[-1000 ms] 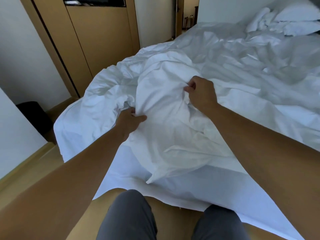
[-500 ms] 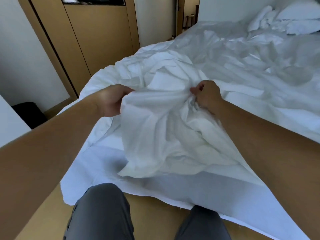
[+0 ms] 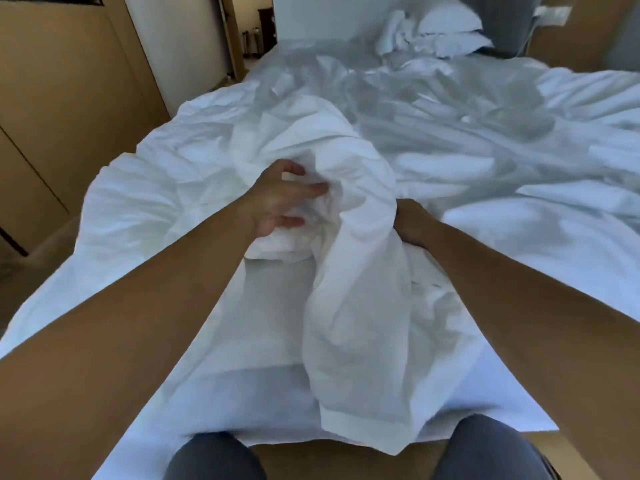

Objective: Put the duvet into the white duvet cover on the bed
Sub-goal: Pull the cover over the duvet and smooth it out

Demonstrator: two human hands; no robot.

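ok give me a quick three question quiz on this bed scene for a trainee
1. True or false: the pillows lie at the far end of the bed.
2. What does the left hand grip? A. bunched folds of the white duvet cover B. a pillow C. nothing
3. Fill in: the cover's hemmed edge hangs off the near end of the bed, between the person's ____.
Key: 1 true; 2 A; 3 knees
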